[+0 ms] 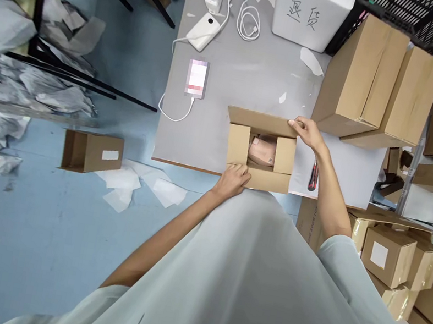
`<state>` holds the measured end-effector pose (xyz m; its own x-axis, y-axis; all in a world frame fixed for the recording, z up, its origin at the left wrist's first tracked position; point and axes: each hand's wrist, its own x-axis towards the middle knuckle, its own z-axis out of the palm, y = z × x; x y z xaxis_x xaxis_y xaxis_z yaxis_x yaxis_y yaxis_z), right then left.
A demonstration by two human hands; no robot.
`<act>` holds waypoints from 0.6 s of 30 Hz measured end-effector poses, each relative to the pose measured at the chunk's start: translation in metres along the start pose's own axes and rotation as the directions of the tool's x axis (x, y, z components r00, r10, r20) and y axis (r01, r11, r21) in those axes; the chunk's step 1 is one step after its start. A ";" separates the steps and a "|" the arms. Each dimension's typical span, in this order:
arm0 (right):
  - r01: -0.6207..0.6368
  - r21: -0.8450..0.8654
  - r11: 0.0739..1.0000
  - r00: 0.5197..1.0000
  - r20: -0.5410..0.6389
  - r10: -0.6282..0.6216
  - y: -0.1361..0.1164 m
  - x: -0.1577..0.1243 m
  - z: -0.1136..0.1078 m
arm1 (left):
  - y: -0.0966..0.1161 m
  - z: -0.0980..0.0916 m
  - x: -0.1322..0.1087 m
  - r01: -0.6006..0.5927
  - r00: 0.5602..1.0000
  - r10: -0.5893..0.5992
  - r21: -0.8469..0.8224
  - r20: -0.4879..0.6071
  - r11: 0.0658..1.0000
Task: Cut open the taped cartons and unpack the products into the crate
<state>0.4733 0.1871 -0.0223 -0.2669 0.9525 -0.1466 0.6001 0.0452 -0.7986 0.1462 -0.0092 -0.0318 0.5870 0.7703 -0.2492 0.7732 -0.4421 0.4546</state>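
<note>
An open cardboard box [255, 177] stands at the near edge of the grey table [213, 133], its flaps spread. Inside lies a pinkish packet [264, 149]. My left hand [233, 179] grips the near flap at its left corner, fingers curled over the edge. My right hand [305, 130] pinches the right end of the far flap, which stands up. Both flaps are held partly raised.
A phone [196, 77] on a white cable, a white power bank [201, 31] and a white foam box [310, 11] lie further back. Large cartons [376, 84] crowd the right. A red-handled tool [313, 174] lies beside the box. A small carton [91, 152] and papers are on the floor.
</note>
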 end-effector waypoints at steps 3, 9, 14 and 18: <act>-0.183 0.007 0.983 0.983 -0.021 0.183 0.005 0.001 0.000 | -0.002 -0.002 -0.003 0.006 1.000 -0.006 0.010 0.018 1.000; -0.227 -0.200 0.953 0.868 -0.485 0.105 -0.024 -0.039 0.025 | -0.003 -0.020 -0.007 0.068 0.995 -0.055 -0.166 0.082 0.984; -0.045 -0.374 0.926 0.973 -0.229 -0.045 -0.075 -0.112 0.064 | 0.004 -0.046 0.013 0.125 0.991 -0.101 -0.333 0.087 0.934; 0.001 -0.576 0.817 0.944 0.269 0.189 -0.101 -0.129 0.088 | 0.019 -0.064 0.048 0.148 0.973 -0.140 -0.027 0.183 0.989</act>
<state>0.3809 0.0330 0.0254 -0.3419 0.8269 -0.4465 0.9247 0.2114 -0.3166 0.1741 0.0490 0.0192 0.5064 0.7276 -0.4628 0.8448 -0.3112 0.4353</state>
